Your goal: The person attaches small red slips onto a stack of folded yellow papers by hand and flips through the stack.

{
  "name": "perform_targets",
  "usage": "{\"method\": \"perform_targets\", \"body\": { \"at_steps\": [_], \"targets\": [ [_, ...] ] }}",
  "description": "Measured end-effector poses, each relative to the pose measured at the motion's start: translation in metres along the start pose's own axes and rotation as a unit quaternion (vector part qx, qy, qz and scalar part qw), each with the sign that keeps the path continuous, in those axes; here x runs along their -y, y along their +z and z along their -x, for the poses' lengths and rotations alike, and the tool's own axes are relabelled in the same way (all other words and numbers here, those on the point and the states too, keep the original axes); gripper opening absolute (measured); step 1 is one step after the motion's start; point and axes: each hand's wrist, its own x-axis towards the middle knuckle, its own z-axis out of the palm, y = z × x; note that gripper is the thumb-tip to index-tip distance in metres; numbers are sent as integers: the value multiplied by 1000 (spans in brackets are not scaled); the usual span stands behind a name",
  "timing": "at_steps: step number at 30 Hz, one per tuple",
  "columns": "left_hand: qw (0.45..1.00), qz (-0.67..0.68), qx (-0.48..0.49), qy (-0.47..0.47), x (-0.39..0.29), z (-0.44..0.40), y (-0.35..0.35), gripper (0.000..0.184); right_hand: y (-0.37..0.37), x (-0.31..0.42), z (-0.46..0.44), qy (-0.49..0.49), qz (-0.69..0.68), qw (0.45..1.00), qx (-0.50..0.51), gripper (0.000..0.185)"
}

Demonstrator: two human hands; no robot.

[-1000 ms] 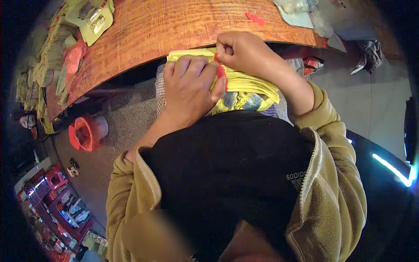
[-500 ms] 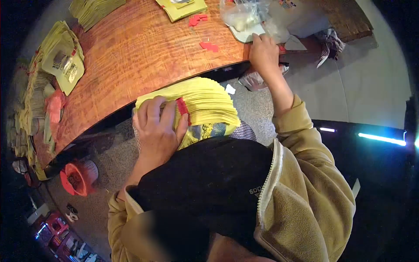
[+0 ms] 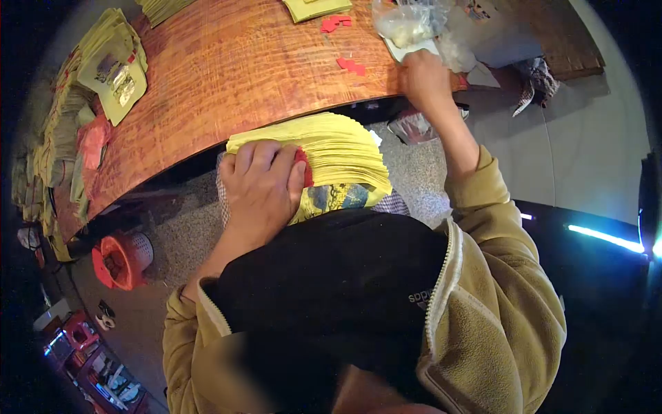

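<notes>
I log remotely: bright-yellow thick paper stack (image 3: pixel 345 148); red narrow strip (image 3: pixel 304 170); orange-brown wooden tabletop (image 3: pixel 241 76), streaked grain; tan fleece jacket (image 3: pixel 496 303); dark-and-white checked cloth (image 3: pixel 394 203); orange-red-and-white round plastic basket (image 3: pixel 142 250).

The worktop (image 3: pixel 227 76) looks like varnished wood, streaky in grain and glossy on top. The yellow stack (image 3: pixel 345 152) is matt paper, ridged along its layered edges; the red strip (image 3: pixel 307 177) against it looks dull and rough. The clear bag (image 3: pixel 414 19) is thin, crinkled, shiny plastic, the bucket (image 3: pixel 142 250) stiffer plastic. The jacket (image 3: pixel 493 324) is napped, matt fleece, the shirt (image 3: pixel 324 276) smooth, dull cloth.
</notes>
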Motion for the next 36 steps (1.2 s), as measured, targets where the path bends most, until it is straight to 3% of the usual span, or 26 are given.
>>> {"method": "perform_targets", "body": {
  "at_steps": [1, 2, 3, 5, 9, 11, 13, 15, 16, 18, 21, 23, 25, 29, 33, 35, 36],
  "targets": [
    [1000, 1, 1, 1, 0, 1, 0, 28, 1, 10, 1, -16, -105, 994, 17, 17],
    [1000, 1, 3, -1, -1, 2, 1, 28, 0, 28, 5, -35, -208, 977, -38, 15],
    [1000, 0, 0, 9, -1, 2, 2, 27, -3, 41, 7, -62, -231, 971, -22, 10],
    [1000, -1, -4, 16, -4, 3, 4, 26, 5, 64, 13, -100, -187, 967, -138, 6],
    [996, -53, -44, 60, -6, 3, 3, 26, 7, 67, 14, -129, -143, 975, -112, 6],
    [995, -64, -38, 64, -4, 1, 2, 26, 7, 59, 1, -79, -95, 992, -27, 16],
    [999, -6, -6, 51, -1, 2, 5, 28, 0, 59, -8, -29, -112, 992, -57, 12],
    [999, -5, -18, 33, -1, 3, 4, 29, -1, 62, -11, 22, -308, 950, 42, 16],
    [999, 1, -21, 27, -1, 2, 4, 29, -16, 73, -13, 21, -314, 948, 43, 16],
    [999, 1, -35, 30, 2, 3, 6, 26, -54, 100, -8, -28, -470, 844, 256, 18],
    [999, 8, -36, 37, 5, 2, 7, 24, -71, 131, 2, -80, -552, 773, 303, 16],
    [998, 4, -46, 46, 6, 2, 8, 23, -77, 143, 2, -95, -524, 798, 281, 15],
    [997, -1, -58, 54, 6, 3, 5, 22, -75, 149, 1, -151, -426, 863, 227, 14],
    [997, 9, -36, 61, 0, 11, 4, 21, -67, 156, 12, -158, -384, 899, 140, 17],
    [997, -11, -61, 43, -5, 8, 7, 19, -72, 145, 15, -128, -439, 879, 133, 21],
    [997, -9, -60, 48, -3, 6, 4, 21, -71, 126, 6, -47, -477, 844, 241, 24],
    [997, -1, -68, 40, -2, 6, 3, 25, -52, 115, 4, -16, -467, 859, 210, 27]
  ]
}}
